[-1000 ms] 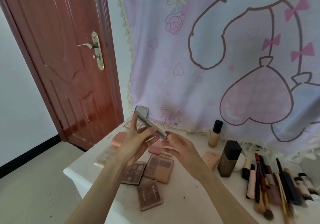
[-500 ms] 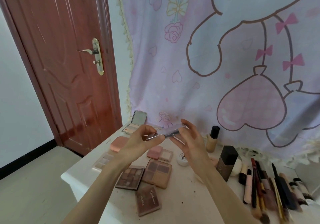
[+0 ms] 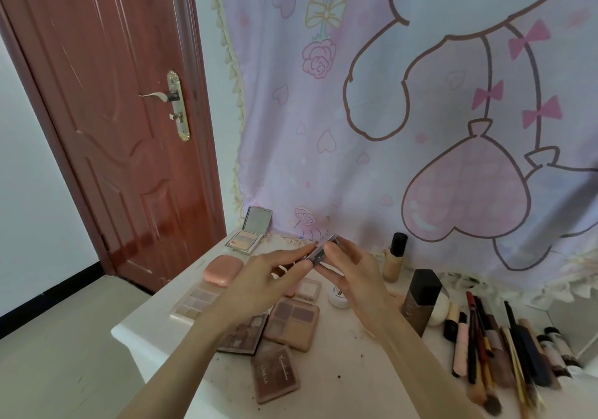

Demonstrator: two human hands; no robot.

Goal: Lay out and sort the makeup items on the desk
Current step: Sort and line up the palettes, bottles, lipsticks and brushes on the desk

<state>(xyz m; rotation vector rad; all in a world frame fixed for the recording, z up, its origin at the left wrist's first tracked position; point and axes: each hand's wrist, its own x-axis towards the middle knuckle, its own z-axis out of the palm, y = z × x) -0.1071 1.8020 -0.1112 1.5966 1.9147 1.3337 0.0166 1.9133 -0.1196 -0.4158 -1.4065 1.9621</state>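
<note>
Head view: left hand (image 3: 268,273) and right hand (image 3: 352,268) grip a slim silvery case (image 3: 320,252), fingers hiding most of it.

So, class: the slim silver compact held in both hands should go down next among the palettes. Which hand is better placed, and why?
Probably the left hand: it pinches the silver compact and hangs directly above the palettes. The right hand sits nearer the foundation bottles.
</note>
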